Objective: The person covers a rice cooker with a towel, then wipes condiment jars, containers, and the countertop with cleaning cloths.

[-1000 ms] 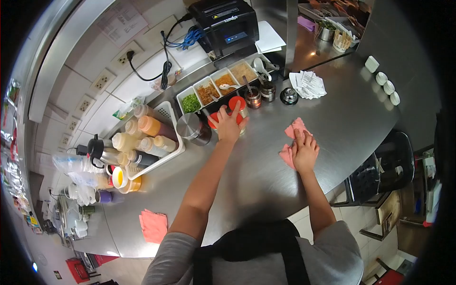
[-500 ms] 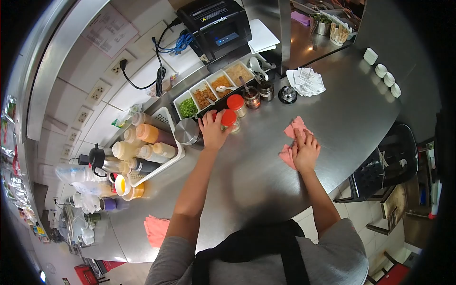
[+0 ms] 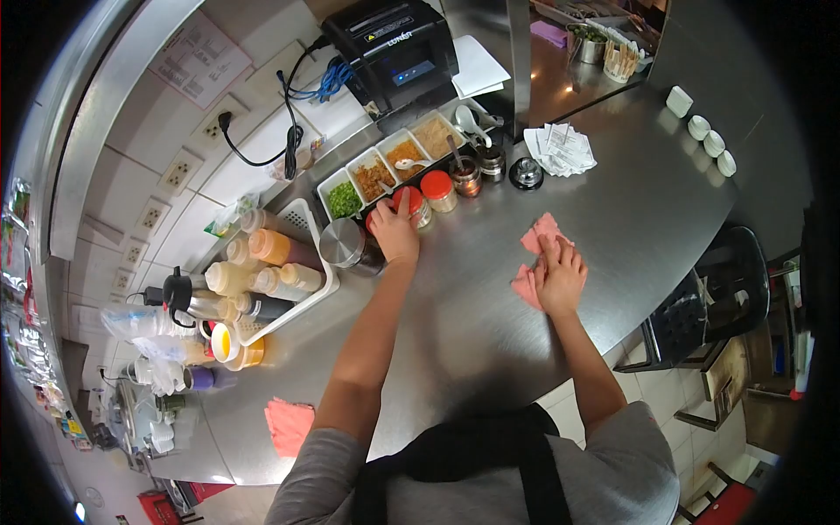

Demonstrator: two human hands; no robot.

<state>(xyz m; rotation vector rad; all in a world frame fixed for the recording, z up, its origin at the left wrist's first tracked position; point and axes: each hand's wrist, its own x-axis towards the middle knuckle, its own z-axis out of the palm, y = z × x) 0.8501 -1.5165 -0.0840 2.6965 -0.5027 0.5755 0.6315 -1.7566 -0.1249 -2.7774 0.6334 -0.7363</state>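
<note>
My left hand (image 3: 395,232) is at the red-lidded jars, its fingers spread over a jar whose red lid shows only in part under them. One finger touches the red lid of the middle jar (image 3: 416,208). A third red-lidded jar (image 3: 440,192) stands just to the right, beside a small metal jar with a spoon (image 3: 466,178). Left of the hand is a large jar with a metal lid (image 3: 346,245). My right hand (image 3: 560,276) lies with fingers extended on a crumpled pink cloth (image 3: 529,284), pressed to the steel counter (image 3: 472,324).
Behind the jars is a tray of toppings (image 3: 404,159), below a black printer (image 3: 394,57). A white basket of bottles (image 3: 328,284) stands left. Papers (image 3: 560,150) and a bell (image 3: 527,173) are at the back. A folded pink cloth (image 3: 289,426) lies near the front edge.
The red-lidded jars have shifted into a row along the topping tray. My left hand has moved off the right-hand jar to the left ones. My right hand stays on the cloth.
</note>
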